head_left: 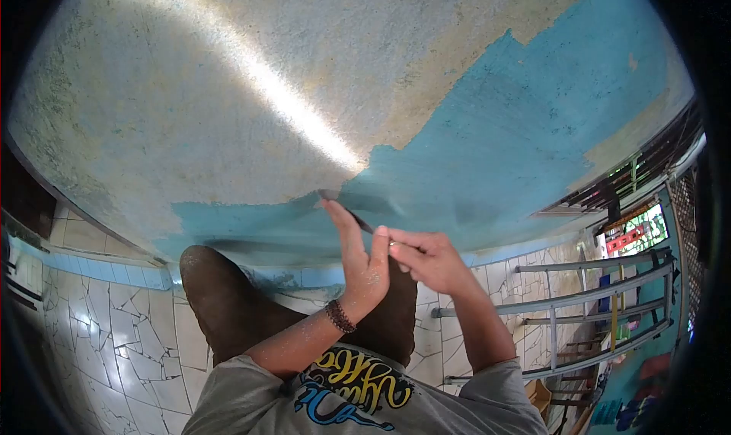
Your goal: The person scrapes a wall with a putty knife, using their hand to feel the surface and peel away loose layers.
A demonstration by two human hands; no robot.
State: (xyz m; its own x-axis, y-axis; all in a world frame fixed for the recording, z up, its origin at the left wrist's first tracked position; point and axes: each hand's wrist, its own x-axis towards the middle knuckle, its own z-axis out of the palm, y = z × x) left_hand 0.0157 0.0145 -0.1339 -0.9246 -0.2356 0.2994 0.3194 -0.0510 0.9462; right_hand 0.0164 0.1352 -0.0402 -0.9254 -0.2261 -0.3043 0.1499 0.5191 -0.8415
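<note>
Slim dark metal-looking scraper: probably light, stiff; hold 4-o'clock end. Right hand clamps there; left hand alongside, can't tell grip.

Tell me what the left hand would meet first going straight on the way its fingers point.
Probably the wall, near the ragged edge of the blue paint. The left hand lies along the blade and may already touch the wall; depth is unclear.

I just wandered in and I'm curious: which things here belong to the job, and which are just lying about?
Part of the job:
Flat-bladed tool, gripped by the right hand, the left hand against it
Wall, part blue, part pale

Apparently just about:
Metal ladder, to the side
Brown box-like item
</note>
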